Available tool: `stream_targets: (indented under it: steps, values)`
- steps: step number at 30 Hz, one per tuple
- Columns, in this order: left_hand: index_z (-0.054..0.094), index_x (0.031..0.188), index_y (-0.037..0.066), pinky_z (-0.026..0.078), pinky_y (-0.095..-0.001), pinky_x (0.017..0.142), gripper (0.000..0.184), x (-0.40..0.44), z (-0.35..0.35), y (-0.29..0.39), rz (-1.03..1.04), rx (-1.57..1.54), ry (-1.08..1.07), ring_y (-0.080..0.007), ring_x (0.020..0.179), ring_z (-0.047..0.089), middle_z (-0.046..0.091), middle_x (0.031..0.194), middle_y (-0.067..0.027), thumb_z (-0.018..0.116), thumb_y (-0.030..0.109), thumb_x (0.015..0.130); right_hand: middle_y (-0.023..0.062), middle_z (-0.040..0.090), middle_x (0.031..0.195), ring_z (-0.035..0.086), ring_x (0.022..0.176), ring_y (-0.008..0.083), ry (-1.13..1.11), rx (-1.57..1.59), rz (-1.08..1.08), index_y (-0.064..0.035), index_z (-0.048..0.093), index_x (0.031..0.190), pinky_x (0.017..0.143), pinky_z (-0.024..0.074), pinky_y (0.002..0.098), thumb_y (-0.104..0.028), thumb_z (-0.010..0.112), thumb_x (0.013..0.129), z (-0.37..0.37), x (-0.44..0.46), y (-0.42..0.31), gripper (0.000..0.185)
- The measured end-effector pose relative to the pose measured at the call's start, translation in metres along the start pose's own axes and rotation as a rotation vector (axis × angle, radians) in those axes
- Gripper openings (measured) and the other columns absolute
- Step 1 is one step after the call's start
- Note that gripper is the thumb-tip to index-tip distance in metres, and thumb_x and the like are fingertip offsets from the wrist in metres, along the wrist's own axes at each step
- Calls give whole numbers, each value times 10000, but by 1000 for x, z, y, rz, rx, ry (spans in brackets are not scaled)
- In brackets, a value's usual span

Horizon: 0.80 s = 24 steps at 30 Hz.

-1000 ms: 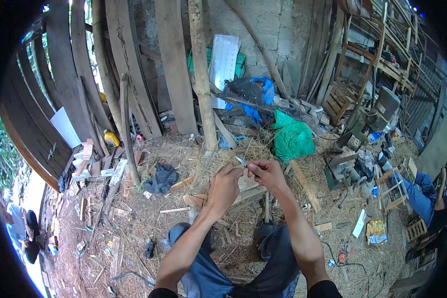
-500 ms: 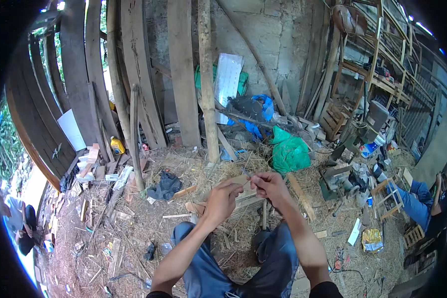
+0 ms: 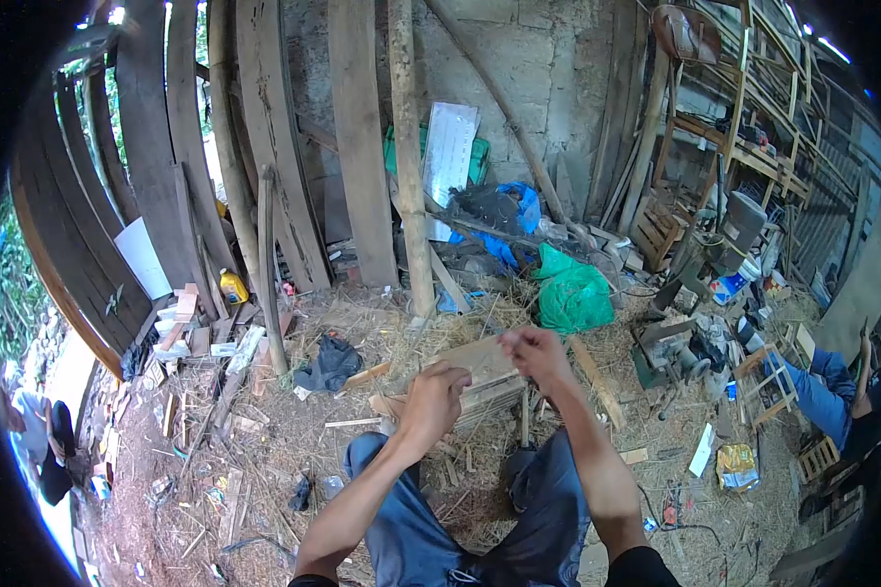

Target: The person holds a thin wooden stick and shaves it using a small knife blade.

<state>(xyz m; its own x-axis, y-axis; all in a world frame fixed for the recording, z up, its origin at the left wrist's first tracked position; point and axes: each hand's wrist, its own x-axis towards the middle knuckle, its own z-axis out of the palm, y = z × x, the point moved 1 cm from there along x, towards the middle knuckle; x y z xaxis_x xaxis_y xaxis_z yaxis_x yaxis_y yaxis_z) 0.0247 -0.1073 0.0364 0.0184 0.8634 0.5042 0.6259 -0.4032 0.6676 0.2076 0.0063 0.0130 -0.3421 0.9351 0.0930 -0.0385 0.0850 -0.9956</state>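
My left hand (image 3: 433,399) is curled, its fingertips drawn together above the near left part of a wooden block or small bench (image 3: 472,360). Whatever may sit between those fingers is hidden. To the right and slightly higher, my right hand (image 3: 536,358) has its thumb and fingers closed together. Its fingertips are a little blurred, and anything in them is too small to name. A gap separates the two hands, with the pale wooden top showing between them. My knees are spread on either side below.
A green plastic bag (image 3: 575,293) lies beyond my right hand. A dark plastic bag (image 3: 329,364) is to the left. A wooden post (image 3: 410,196) stands ahead. Wood scraps and shavings cover the ground. Another person's leg (image 3: 820,396) shows at right, beside a wooden frame (image 3: 767,389).
My hands were almost touching, with a thin sliver between their fingertips. They have drawn apart, the right one moving slightly right; the sliver no longer shows clearly.
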Motion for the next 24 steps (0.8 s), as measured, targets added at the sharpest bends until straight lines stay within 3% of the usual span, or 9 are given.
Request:
stream_targets:
  steps: [1, 3, 8, 10, 16, 18, 24]
  values:
    - [640, 841, 17, 466, -434, 677, 124, -4, -2, -3, 6, 36, -17, -376, 786, 584, 582, 815, -171, 565, -40, 761, -16, 565, 675, 376, 470, 24, -1, 1, 1, 0, 641, 900, 401, 257, 199, -184, 624, 884, -13, 6, 1, 186]
    - [640, 832, 21, 463, -433, 688, 118, -10, -6, -8, 13, 76, -37, -371, 800, 582, 582, 808, -167, 567, -38, 761, -13, 561, 692, 367, 466, 24, 277, 164, -25, 6, 640, 936, 400, 254, 205, -181, 608, 891, -44, 14, -6, 195]
    - [630, 833, 26, 460, -426, 692, 141, -2, 6, -20, 17, 40, -37, -357, 818, 583, 586, 800, -152, 559, -57, 744, -5, 563, 723, 358, 460, 31, 180, 189, 20, 12, 633, 1019, 403, 257, 201, -162, 582, 907, -25, -2, -6, 213]
    - [644, 853, 11, 463, -401, 685, 134, 4, 15, -18, 20, 30, -54, -353, 798, 590, 598, 811, -159, 570, -44, 756, -2, 568, 723, 358, 454, 38, -23, 277, 38, 17, 634, 1017, 402, 260, 199, -146, 578, 908, -5, -9, -4, 204]
    - [657, 885, -3, 468, -369, 690, 141, 2, 5, -26, 29, 1, -101, -338, 765, 596, 606, 813, -163, 579, -31, 771, -12, 552, 707, 377, 490, 39, 61, 202, 15, 17, 645, 973, 415, 267, 201, -166, 592, 901, -38, 4, -11, 204]
    - [657, 893, -3, 469, -365, 696, 148, 1, 0, -27, 21, 11, -124, -337, 764, 596, 605, 815, -162, 577, -31, 773, -21, 536, 688, 373, 492, 37, 181, 221, -18, 21, 641, 945, 414, 261, 203, -181, 590, 903, -51, 12, -13, 212]
    - [643, 854, 6, 472, -392, 693, 135, -2, -10, -24, 80, -16, -132, -344, 754, 593, 608, 792, -148, 557, -55, 770, -27, 534, 681, 375, 487, 32, 156, 215, 39, 17, 626, 934, 414, 267, 194, -204, 583, 911, -67, 18, -15, 227]
